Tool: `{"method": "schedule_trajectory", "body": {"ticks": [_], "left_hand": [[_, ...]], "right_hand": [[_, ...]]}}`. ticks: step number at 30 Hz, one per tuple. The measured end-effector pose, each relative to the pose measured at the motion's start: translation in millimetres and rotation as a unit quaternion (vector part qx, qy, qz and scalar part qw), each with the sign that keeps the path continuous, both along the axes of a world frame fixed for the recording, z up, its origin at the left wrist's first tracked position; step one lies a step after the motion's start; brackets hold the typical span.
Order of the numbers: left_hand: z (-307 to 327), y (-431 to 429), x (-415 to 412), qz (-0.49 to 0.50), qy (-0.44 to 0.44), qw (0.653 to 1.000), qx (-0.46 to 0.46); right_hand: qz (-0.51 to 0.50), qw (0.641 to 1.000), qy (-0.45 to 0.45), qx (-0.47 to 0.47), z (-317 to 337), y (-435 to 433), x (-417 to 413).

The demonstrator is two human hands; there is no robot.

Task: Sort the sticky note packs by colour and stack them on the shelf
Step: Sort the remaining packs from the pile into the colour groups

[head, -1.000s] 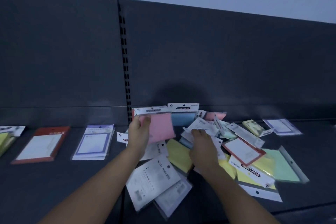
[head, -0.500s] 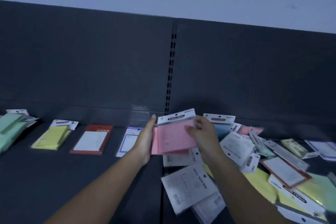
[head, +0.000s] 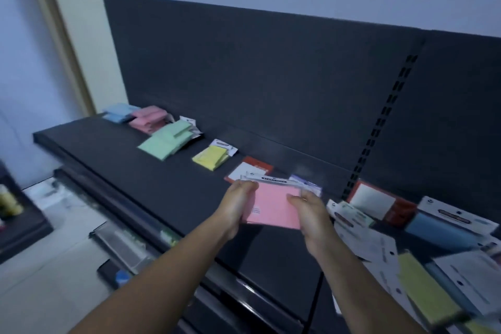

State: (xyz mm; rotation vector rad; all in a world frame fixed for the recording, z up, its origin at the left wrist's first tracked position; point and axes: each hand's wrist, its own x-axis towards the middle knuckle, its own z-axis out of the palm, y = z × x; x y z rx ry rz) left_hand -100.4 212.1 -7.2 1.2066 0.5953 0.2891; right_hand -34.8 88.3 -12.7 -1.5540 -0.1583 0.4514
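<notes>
pink and held just above the dark shelf (head: 130, 165), the sticky note pack (head: 273, 209) sits between both hands, its white header card on the far edge, away from the person. the left hand (head: 235, 207) grips the pack's left edge, fingers (head: 248, 186) curled over the top corner by the header, forearm reaching up from the lower left. the right hand (head: 311, 214) pinches the right edge, thumb lying on the pink face, wrist bent a little inward. beyond the left fingers a row runs away along the shelf: a red-framed pack (head: 253, 168) nearest, then a yellow stack (head: 212, 158), a green stack (head: 165, 139), a pink stack (head: 147, 120) and a blue stack (head: 116, 112) farthest. just behind the right fingers a purple-edged pack (head: 307, 186) lies flat. right of the right hand a loose heap of mixed packs (head: 423, 247) spreads over the shelf.
</notes>
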Motion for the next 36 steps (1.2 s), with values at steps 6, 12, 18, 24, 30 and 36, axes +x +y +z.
{"method": "schedule_trajectory", "body": {"ticks": [6,12,18,24,30,36], "left_hand": [[-2,59,-63,0.095,0.012,0.994,0.055],[-1,144,-125,0.143,0.012,0.987,0.067],[-2,247,-183,0.178,-0.024,0.981,0.074],[-15,313,-219,0.176,0.006,0.981,0.077],[-25,361,-214,0.158,0.029,0.984,0.079],[-25,414,-180,0.172,0.021,0.979,0.107]], "right_hand": [[0.094,0.995,0.024,-0.01,-7,72,-42],[0.128,0.992,0.021,0.003,-2,167,-87],[0.147,0.989,0.017,0.024,1,274,-144],[0.148,0.988,0.034,0.02,-5,339,-182],[0.107,0.994,-0.017,-0.013,-16,386,-174],[0.098,0.994,-0.045,0.008,-25,441,-144]]}}
